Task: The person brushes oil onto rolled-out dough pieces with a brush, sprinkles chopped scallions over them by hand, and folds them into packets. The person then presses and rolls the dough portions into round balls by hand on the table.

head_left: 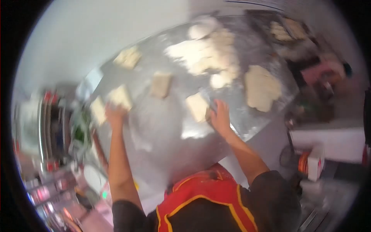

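My left hand (116, 114) reaches to the near edge of a pale dough piece (120, 97), with a second dough piece (99, 111) close on its left. Blur smears its fingers, so I cannot tell whether they grip the dough. My right hand (220, 118) is closed at the right side of a squarish dough piece (197, 107). Something dark and narrow (212, 104) shows at its fingers, too blurred to name. Between the hands, farther back, lies another squarish dough piece (160, 85).
A large floury dough mass (197, 56) covers the back of the metal table (154, 120). A flat dough slab (262, 89) lies at the right, and a lumpy dough piece (127, 57) at the back left. Trays of pale pieces (281, 31) stand beyond the right corner.
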The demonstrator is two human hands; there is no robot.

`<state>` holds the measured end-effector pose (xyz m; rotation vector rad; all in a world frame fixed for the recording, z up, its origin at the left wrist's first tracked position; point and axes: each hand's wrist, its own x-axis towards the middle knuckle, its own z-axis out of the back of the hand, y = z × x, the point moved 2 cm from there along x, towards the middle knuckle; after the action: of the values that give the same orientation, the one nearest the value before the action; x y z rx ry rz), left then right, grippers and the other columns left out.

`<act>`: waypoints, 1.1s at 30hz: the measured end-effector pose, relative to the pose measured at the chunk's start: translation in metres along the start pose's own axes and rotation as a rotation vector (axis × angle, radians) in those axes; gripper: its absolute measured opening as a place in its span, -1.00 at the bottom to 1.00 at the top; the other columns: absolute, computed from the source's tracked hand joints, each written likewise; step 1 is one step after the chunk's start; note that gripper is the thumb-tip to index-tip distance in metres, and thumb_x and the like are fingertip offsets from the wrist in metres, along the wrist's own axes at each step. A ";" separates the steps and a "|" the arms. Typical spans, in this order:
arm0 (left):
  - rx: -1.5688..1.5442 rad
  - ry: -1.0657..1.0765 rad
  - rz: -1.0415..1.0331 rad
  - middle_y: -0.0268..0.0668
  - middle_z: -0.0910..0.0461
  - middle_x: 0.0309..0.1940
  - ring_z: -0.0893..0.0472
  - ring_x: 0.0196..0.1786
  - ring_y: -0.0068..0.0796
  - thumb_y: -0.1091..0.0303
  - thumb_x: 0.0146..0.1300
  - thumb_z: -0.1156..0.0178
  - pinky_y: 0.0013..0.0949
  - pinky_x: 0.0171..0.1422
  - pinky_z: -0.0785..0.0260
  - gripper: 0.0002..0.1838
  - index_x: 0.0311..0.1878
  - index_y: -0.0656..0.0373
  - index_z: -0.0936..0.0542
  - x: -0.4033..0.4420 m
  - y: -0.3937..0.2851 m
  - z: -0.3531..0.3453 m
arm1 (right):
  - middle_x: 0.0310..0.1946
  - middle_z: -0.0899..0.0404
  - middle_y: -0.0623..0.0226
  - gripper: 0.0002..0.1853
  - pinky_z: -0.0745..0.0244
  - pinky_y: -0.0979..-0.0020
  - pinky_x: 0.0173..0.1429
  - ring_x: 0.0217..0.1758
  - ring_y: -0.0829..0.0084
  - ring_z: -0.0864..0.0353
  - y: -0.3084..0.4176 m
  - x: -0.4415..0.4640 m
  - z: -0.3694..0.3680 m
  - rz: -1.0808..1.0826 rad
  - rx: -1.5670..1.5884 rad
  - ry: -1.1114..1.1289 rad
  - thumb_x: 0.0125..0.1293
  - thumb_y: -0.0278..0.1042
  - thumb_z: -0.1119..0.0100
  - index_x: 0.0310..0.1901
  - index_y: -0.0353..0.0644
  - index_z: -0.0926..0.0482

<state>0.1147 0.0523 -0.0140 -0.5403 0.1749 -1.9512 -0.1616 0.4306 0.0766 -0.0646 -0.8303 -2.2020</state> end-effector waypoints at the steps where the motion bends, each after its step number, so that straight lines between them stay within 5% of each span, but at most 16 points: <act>1: -0.110 0.007 -0.059 0.05 -0.48 0.05 -0.47 0.13 -0.06 0.21 0.23 -0.18 -0.19 0.23 -0.30 -0.46 0.21 0.31 -0.37 -0.010 -0.022 0.004 | -0.25 -0.47 0.01 -0.64 -0.30 0.02 0.00 -0.16 -0.03 -0.42 -0.028 -0.014 0.008 -0.090 -0.157 0.025 0.02 -0.55 -0.08 -0.06 -0.33 -0.45; 3: -0.369 0.137 -0.142 0.02 -0.51 0.00 -0.49 0.09 -0.07 0.26 0.23 -0.18 -0.18 0.18 -0.32 -0.50 0.18 0.33 -0.38 -0.041 -0.078 0.001 | -0.21 -0.45 0.03 -0.69 -0.27 0.09 0.08 -0.04 0.02 -0.40 -0.085 -0.053 -0.005 -0.259 -0.141 0.148 0.11 -0.47 -0.11 -0.07 -0.26 -0.46; 5: -0.457 0.435 -0.146 -0.04 -0.56 -0.09 -0.55 0.00 -0.11 0.30 0.24 -0.16 -0.19 0.10 -0.38 -0.54 0.16 0.33 -0.40 -0.083 -0.135 -0.014 | -0.22 -0.46 0.05 -0.72 -0.27 0.10 0.09 -0.05 0.06 -0.41 -0.100 -0.068 -0.008 -0.105 -0.233 0.186 0.12 -0.47 -0.11 -0.09 -0.28 -0.48; 6: -0.294 0.561 -0.459 -0.09 -0.58 -0.13 -0.57 -0.08 -0.17 0.31 0.24 -0.15 -0.23 0.07 -0.39 -0.57 0.12 0.34 -0.40 -0.095 -0.115 -0.077 | -0.19 -0.46 0.05 -0.72 -0.27 0.10 0.10 -0.04 0.06 -0.41 -0.100 -0.063 0.004 -0.164 -0.202 0.110 0.12 -0.47 -0.11 -0.10 -0.28 -0.48; 7: -0.632 0.659 -0.073 -0.16 -0.58 -0.20 -0.57 -0.17 -0.30 0.35 0.23 -0.14 -0.31 -0.04 -0.42 -0.64 0.05 0.34 -0.43 -0.118 -0.156 -0.068 | -0.17 -0.46 0.05 -0.73 -0.28 0.10 0.10 -0.02 0.07 -0.41 -0.088 -0.057 0.019 -0.212 -0.157 0.045 0.13 -0.47 -0.11 -0.10 -0.28 -0.47; 9: -1.071 0.849 0.240 -0.25 -0.54 -0.30 -0.52 -0.33 -0.50 0.40 0.23 -0.13 -0.46 -0.26 -0.39 -0.72 -0.04 0.35 -0.45 -0.143 -0.232 -0.018 | -0.11 -0.45 0.04 -0.71 -0.28 0.11 0.11 0.01 0.06 -0.40 -0.086 -0.050 0.021 -0.257 -0.153 -0.010 0.15 -0.46 -0.10 -0.07 -0.28 -0.46; 12: -1.110 0.952 0.392 -0.29 -0.55 -0.30 -0.51 -0.29 -0.55 0.32 0.23 -0.17 -0.49 -0.27 -0.38 -0.78 -0.22 0.32 -0.54 -0.158 -0.254 -0.035 | -0.02 -0.43 0.00 -0.64 -0.29 0.11 0.14 0.06 0.03 -0.38 -0.100 -0.042 0.006 -0.214 -0.210 -0.013 0.19 -0.43 -0.09 0.03 -0.30 -0.42; 13: -1.203 1.095 0.429 -0.31 -0.46 -0.37 -0.40 -0.47 -0.62 0.45 0.24 -0.14 -0.55 -0.46 -0.23 -0.76 -0.06 0.34 -0.45 -0.156 -0.257 -0.046 | 0.00 -0.43 -0.01 -0.63 -0.29 0.11 0.15 0.08 0.01 -0.38 -0.090 -0.038 -0.002 -0.146 -0.172 -0.032 0.20 -0.41 -0.08 0.06 -0.30 -0.42; 16: -1.101 1.070 0.683 -0.30 -0.51 -0.34 -0.48 -0.42 -0.56 0.44 0.26 -0.16 -0.53 -0.44 -0.31 -0.75 -0.03 0.33 -0.45 -0.153 -0.273 -0.045 | 0.01 -0.44 -0.06 -0.61 -0.29 0.10 0.18 0.11 -0.06 -0.37 -0.058 -0.026 -0.027 -0.197 0.098 -0.024 0.22 -0.40 -0.06 0.09 -0.31 -0.43; 19: -1.423 1.182 0.968 -0.25 -0.57 -0.27 -0.57 -0.35 -0.48 0.41 0.26 -0.18 -0.50 -0.36 -0.42 -0.72 -0.01 0.34 -0.46 -0.154 -0.307 -0.029 | -0.05 -0.50 -0.06 -0.65 -0.33 0.13 0.17 0.09 0.00 -0.43 -0.038 -0.007 -0.034 -0.362 0.121 0.143 0.19 -0.43 -0.08 0.03 -0.30 -0.48; 22: -1.334 1.101 0.503 -0.13 -0.55 -0.04 -0.58 -0.05 -0.31 0.35 0.21 -0.24 -0.33 -0.01 -0.45 -0.57 0.11 0.30 -0.41 -0.166 -0.323 -0.021 | -0.20 -0.57 0.08 -0.73 -0.42 0.26 0.00 -0.09 0.25 -0.52 -0.047 0.001 -0.049 -0.377 0.255 0.290 0.19 -0.46 -0.11 -0.06 -0.28 -0.53; 23: -1.123 0.811 0.144 -0.06 -0.54 -0.04 -0.55 0.03 -0.24 0.33 0.14 -0.29 -0.27 0.05 -0.41 -0.49 0.13 0.29 -0.39 -0.173 -0.310 -0.041 | -0.26 -0.58 0.15 -0.76 -0.44 0.33 -0.08 -0.17 0.35 -0.54 -0.050 -0.002 -0.053 -0.396 0.359 0.299 0.20 -0.46 -0.11 -0.09 -0.27 -0.55; 25: -0.805 0.517 -0.087 -0.02 -0.55 -0.09 -0.56 -0.02 -0.20 0.32 0.11 -0.29 -0.26 0.02 -0.40 -0.48 0.10 0.33 -0.39 -0.170 -0.307 -0.035 | -0.31 -0.60 0.26 -0.79 -0.47 0.43 -0.18 -0.25 0.49 -0.55 -0.060 -0.009 -0.072 -0.643 0.665 0.247 0.25 -0.45 -0.11 -0.09 -0.27 -0.55; 29: -0.953 0.776 0.211 -0.04 -0.55 -0.13 -0.57 -0.10 -0.28 0.33 0.14 -0.25 -0.28 -0.05 -0.42 -0.54 0.06 0.32 -0.38 -0.150 -0.274 -0.004 | -0.20 -0.61 0.26 -0.73 -0.47 0.43 -0.07 -0.16 0.47 -0.57 -0.020 -0.022 -0.059 -0.534 0.603 0.325 0.28 -0.38 -0.11 -0.01 -0.25 -0.51; 33: -1.111 0.720 0.388 -0.16 -0.56 -0.13 -0.56 -0.09 -0.41 0.40 0.17 -0.23 -0.35 -0.04 -0.44 -0.58 0.08 0.29 -0.39 -0.125 -0.195 0.040 | -0.16 -0.61 0.21 -0.66 -0.47 0.39 0.00 -0.10 0.42 -0.59 0.010 0.029 -0.075 -0.294 0.425 0.330 0.24 -0.32 -0.17 0.02 -0.29 -0.49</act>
<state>0.0141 0.2531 0.0553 -0.4029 1.7361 -1.4413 -0.1593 0.3629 0.0313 0.6464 -1.1487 -2.1649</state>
